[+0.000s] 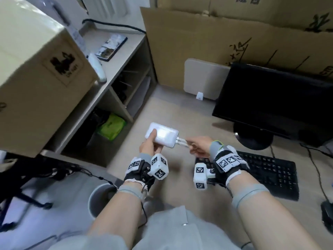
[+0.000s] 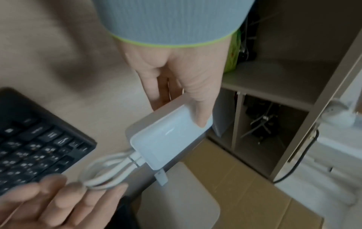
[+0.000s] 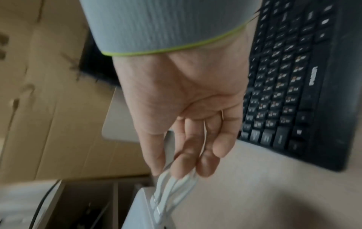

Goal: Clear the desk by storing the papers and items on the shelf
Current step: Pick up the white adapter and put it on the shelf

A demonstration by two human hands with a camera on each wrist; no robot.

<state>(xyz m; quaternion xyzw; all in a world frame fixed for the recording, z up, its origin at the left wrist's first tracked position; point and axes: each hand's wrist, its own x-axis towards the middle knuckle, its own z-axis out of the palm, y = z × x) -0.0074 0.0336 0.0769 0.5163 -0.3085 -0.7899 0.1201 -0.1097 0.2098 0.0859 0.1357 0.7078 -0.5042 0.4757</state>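
Note:
A white power bank hangs in the air above the beige desk, just in front of the shelf unit. My left hand grips it, thumb on its top face and fingers underneath. A short white cable is plugged into its right end and forms a loop. My right hand pinches that loop between thumb and fingers. In the right wrist view only a corner of the power bank shows.
A black monitor, keyboard and mouse stand on the right. Cardboard sheets and a beige flat panel line the back. A large carton sits on the shelf top; a green bag fills a lower compartment.

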